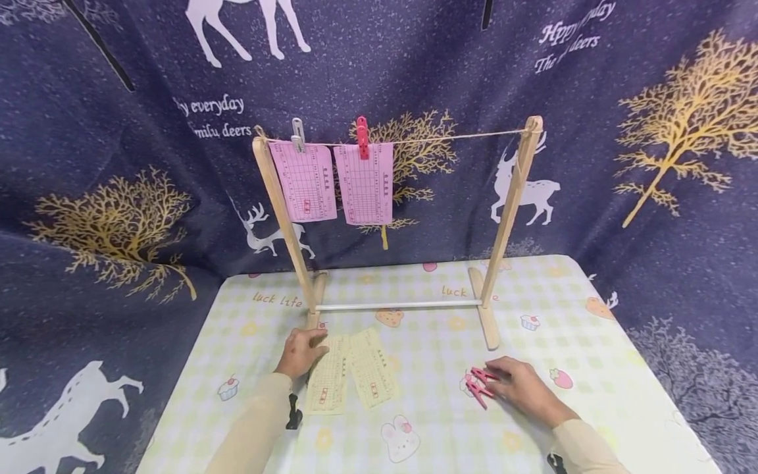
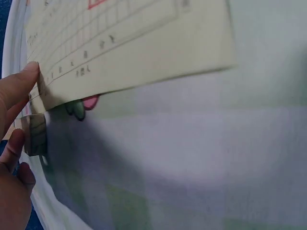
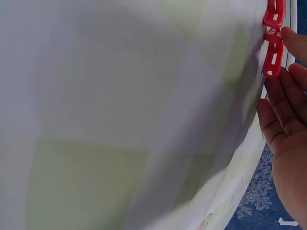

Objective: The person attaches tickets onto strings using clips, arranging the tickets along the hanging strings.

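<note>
Two pale yellow printed slips lie side by side on the table, the left slip and the right slip. My left hand is at the upper left edge of the left slip, its thumb touching the paper in the left wrist view. Its other fingers are beside the wooden foot of the stand. On the right, my right hand reaches to two pink-red clothespins, fingers loosely bent. In the right wrist view, thumb and fingertips are right at one clothespin.
A wooden stand with a string rises at the back. Two pink slips hang from it, the left slip by a white clothespin, the right slip by a red clothespin. A white bar joins its feet.
</note>
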`<state>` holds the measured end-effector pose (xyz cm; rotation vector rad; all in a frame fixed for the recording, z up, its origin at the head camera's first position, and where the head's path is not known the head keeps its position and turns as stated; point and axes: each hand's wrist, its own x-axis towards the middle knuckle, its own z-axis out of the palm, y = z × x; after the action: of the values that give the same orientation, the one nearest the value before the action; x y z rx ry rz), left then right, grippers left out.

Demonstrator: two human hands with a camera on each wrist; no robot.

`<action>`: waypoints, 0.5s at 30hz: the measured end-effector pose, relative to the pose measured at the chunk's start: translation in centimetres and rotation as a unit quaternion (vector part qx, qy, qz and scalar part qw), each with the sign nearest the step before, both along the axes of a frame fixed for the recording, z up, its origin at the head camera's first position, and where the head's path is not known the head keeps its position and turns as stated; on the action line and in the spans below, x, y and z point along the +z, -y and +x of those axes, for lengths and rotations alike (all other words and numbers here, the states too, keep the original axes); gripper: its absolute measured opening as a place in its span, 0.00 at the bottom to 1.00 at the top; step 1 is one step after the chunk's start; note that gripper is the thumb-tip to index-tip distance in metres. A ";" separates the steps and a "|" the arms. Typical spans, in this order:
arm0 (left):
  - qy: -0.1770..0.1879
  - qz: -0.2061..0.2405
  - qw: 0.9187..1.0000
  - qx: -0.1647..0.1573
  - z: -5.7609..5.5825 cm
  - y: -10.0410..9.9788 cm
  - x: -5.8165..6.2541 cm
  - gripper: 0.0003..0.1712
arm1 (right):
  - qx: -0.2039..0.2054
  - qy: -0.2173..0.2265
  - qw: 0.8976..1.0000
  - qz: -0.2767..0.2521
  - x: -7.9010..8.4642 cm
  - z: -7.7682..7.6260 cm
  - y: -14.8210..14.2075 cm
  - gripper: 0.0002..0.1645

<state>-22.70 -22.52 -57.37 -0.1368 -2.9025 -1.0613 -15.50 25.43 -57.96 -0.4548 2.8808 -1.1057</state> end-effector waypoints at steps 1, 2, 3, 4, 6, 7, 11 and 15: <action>-0.001 -0.004 1.000 0.002 0.0 0.0 -0.1 0.23 | -0.001 -0.004 1.000 0.005 0.0 0.0 -0.1 0.21; -0.002 -0.007 1.000 0.004 0.0 0.0 -0.2 0.23 | -0.005 -0.005 1.000 0.007 0.1 -0.1 -0.2 0.21; -0.003 -0.008 1.000 0.005 0.0 0.0 -0.2 0.23 | -0.006 -0.011 1.000 0.011 0.2 -0.1 -0.3 0.21; -0.005 -0.008 1.000 0.005 0.0 0.0 -0.3 0.23 | -0.007 -0.015 1.000 0.014 0.2 -0.1 -0.4 0.21; -0.004 -0.003 1.000 0.007 -0.1 0.0 -0.3 0.24 | -0.008 -0.023 1.000 0.018 0.4 0.0 -0.7 0.22; -0.006 -0.002 1.000 0.008 -0.1 0.0 -0.3 0.24 | -0.008 -0.027 0.999 0.021 0.4 0.1 -0.9 0.22; -0.016 0.002 1.000 0.015 0.0 0.0 -0.5 0.23 | -0.003 -0.032 0.999 0.032 0.3 0.3 -1.5 0.23; -0.039 0.014 0.999 0.021 0.0 0.0 -0.9 0.22 | -0.002 -0.024 0.999 0.036 0.1 0.4 -1.8 0.21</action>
<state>-22.71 -22.55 -58.22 -0.1125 -2.8078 -1.0660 -15.15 27.24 -57.83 -0.4792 2.9528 -1.0022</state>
